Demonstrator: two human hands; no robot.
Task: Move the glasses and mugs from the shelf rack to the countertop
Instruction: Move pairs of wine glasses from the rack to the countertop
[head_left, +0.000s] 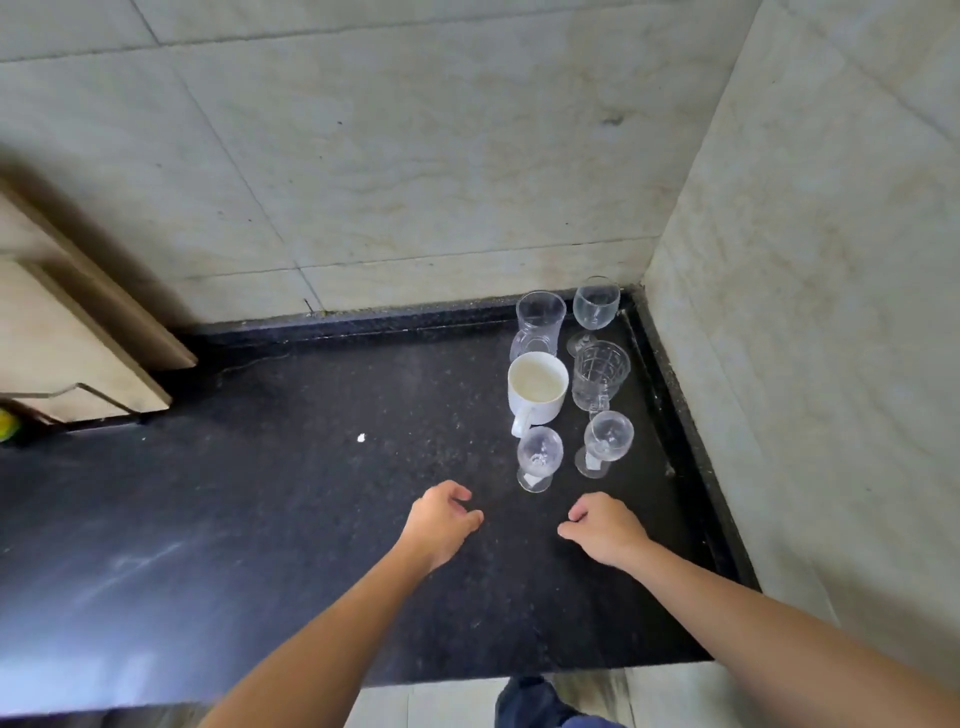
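On the black countertop (311, 493), near the right corner, stand a white mug (537, 387) and several clear glasses in two rows. At the back are a plain tumbler (538, 325) and a stemmed glass (595, 306). A cut-pattern glass (600, 374) stands right of the mug. Two small stemmed glasses (539, 457) (607, 441) stand nearest me. My left hand (441, 522) and my right hand (605, 527) hover just in front of them, fingers loosely curled, holding nothing. The shelf rack is not in view.
Tiled walls (415, 156) meet at the back right corner behind the glasses. A wooden cabinet edge (93, 332) juts in at the left. A small white speck (361, 438) lies on the counter. The counter's front edge (519, 675) runs below my arms.
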